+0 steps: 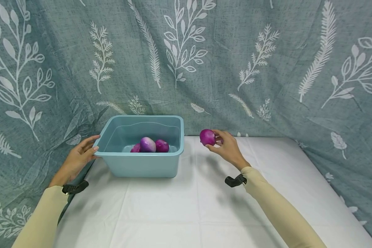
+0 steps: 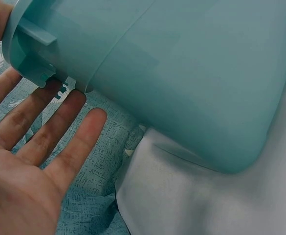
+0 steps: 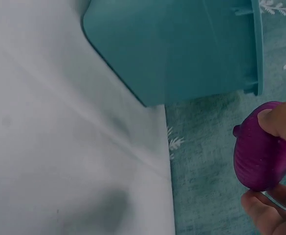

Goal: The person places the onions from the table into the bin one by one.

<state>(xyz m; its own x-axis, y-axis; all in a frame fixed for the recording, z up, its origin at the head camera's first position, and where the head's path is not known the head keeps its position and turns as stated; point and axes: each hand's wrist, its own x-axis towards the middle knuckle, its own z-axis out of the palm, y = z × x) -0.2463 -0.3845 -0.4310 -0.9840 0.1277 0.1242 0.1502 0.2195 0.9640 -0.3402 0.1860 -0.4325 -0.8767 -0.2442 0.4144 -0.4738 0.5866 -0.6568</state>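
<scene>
A red onion [image 1: 207, 137] is held up above the white table by my right hand [image 1: 228, 147], to the right of the bin. The right wrist view shows this onion [image 3: 262, 152] between the thumb and the fingers, its small stem nub facing the bin. My left hand [image 1: 80, 155] touches the left rim of the blue plastic bin [image 1: 139, 165]. In the left wrist view, the left hand [image 2: 35, 147] has mostly straight fingers beside and below the bin's rim. Inside the bin lie a purple-and-white round vegetable [image 1: 148, 144] and two magenta ones [image 1: 162, 146], partly hidden.
White cloth covers the table [image 1: 161, 213]. Behind it and along its sides hangs a grey-blue curtain [image 1: 204, 96] with white leaf prints. The bin stands near the table's back left edge. Dark straps [image 1: 235, 180] circle both wrists.
</scene>
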